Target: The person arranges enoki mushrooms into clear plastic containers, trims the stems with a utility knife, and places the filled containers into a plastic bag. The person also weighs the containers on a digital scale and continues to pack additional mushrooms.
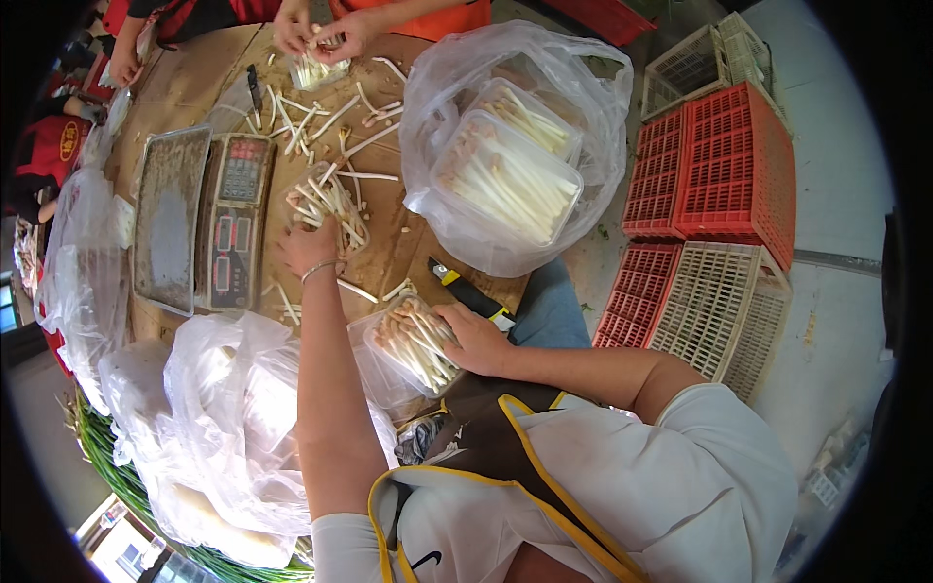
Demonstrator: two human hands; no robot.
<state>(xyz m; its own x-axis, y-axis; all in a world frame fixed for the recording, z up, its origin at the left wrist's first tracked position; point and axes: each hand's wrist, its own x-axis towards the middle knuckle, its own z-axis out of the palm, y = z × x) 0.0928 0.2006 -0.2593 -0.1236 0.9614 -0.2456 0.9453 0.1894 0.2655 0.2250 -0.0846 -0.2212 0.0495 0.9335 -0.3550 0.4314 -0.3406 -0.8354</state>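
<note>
My left hand (312, 244) reaches over the cardboard-covered table to a clear tub (358, 244) heaped with loose pale stalks (328, 200). Its fingers touch the stalks at the near left side; the fingertips are partly hidden, so a grip cannot be told. Close to my body, my right hand (477, 339) holds the right side of a second clear plastic tub (397, 368). Inside that one, white stalks with tan ends (419, 342) lie mostly side by side. A black and yellow utility knife (474, 295) lies just beyond my right hand.
A digital scale (237, 211) with a stained metal pan (169, 218) stands left. A large plastic bag (521, 55) holds filled tubs (510, 178). More bags (226, 408) lie near left. Co-workers' hands (328, 36) handle another tub opposite. Crates (718, 160) are stacked right; a knife (254, 91) lies far left.
</note>
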